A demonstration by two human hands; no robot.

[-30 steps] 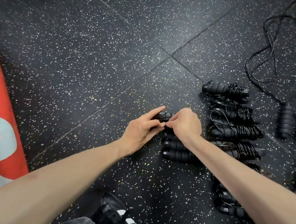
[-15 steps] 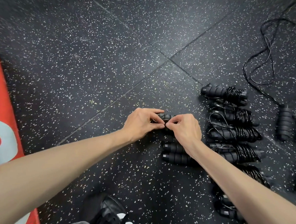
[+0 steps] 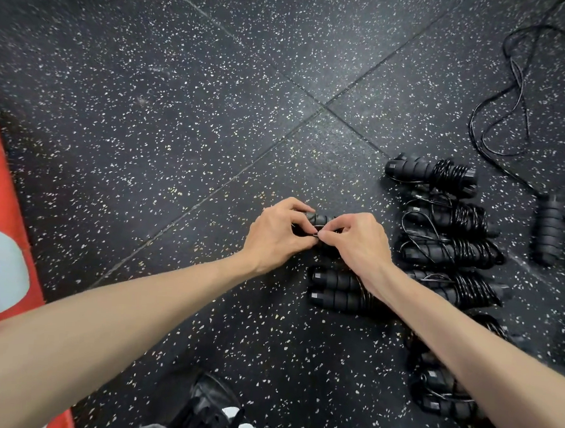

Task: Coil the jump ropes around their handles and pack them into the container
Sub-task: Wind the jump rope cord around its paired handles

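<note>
A black jump rope handle (image 3: 320, 219) lies on the speckled floor between my hands. My left hand (image 3: 278, 233) curls its fingers round the handle's left end. My right hand (image 3: 355, 240) pinches the thin black cord where it meets the left fingertips. Most of this handle is hidden under my fingers. A coiled pair of handles (image 3: 336, 290) lies just below my right wrist. Several more coiled jump ropes (image 3: 450, 227) are lined up in a column to the right.
An uncoiled rope (image 3: 512, 104) with its loose handle (image 3: 547, 227) sprawls at the upper right. A red mat with white print (image 3: 1, 248) runs along the left edge. My black shoe (image 3: 212, 406) shows at the bottom. No container is in view.
My left index finger, stretched out over the handle a second ago, has curled down onto it. Both hands' fingertips have closed together on the cord. The view shifted slightly.
</note>
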